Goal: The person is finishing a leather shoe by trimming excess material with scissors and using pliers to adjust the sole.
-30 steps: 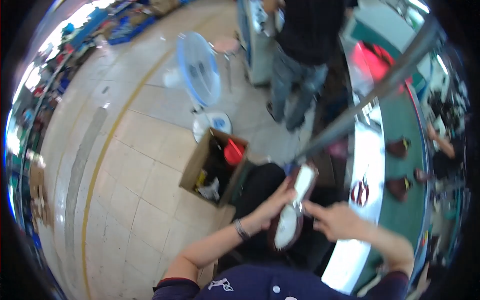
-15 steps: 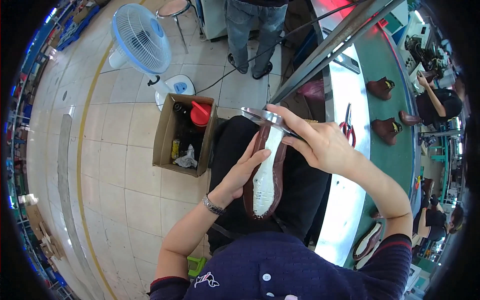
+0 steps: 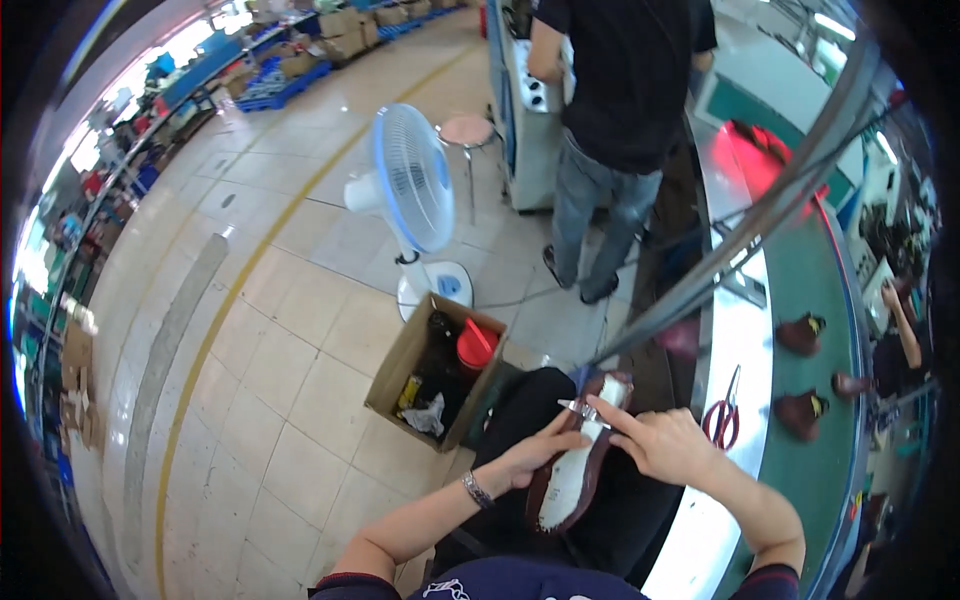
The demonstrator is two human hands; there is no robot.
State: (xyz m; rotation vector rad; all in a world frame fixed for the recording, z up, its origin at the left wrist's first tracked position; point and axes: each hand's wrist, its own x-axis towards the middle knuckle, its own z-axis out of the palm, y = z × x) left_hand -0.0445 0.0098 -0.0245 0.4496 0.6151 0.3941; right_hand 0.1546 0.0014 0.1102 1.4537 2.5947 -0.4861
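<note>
the bench point(image 3: 740, 330), a shiny metal strip, runs along the right of the right grip, and a green belt point(image 3: 800, 372) lies beyond it, bearing two brown ankle boots, farther out again from that grip. a blue-and-white fan point(image 3: 414, 178) stands on the floor, well ahead and to the left of the left grip. nearer, ahead-left of the same grip, is an open cardboard box point(image 3: 398, 352) with a red container point(image 3: 477, 346) in it.

the brown shoe point(image 3: 568, 480) lies between the two grips, over the person's lap, its pale underside up. the left hand point(image 3: 540, 452) is closed round its left edge, thumb across the underside. the scissors point(image 3: 729, 404) rest on the bench, just right of the right grip. the right hand point(image 3: 655, 437) is curled on a metal tool point(image 3: 580, 408), forefinger laid along it; any handle is hidden. the tool sits over the underside, just ahead of the left grip.

the step in hand seems to be tool work on that underside; the next move likely calls for a steady left grip and the thumb clear of the tool.
</note>
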